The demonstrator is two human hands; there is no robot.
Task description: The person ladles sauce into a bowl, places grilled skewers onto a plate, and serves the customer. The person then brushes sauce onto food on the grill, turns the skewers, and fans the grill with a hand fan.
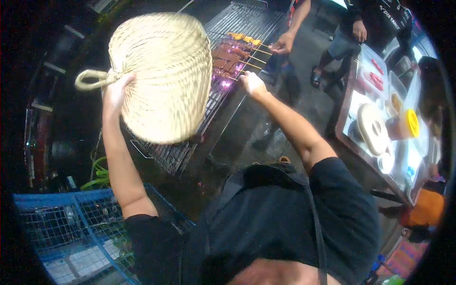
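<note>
Fan of pale woven straw, broad and rounded, is grasped beside its looped handle by the left hand, left of brown meat skewers on the long metal-barred grill; the right hand pinches the nearest skewer's wooden end.

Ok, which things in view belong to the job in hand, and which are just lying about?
In the job:
- woven fan, in the left hand
- meat skewers, with the right hand at one stick's end
- grill under them

Apparently just about:
- side table
- yellow-lidded tub on it
- blue mesh frame
- green leaves
</note>
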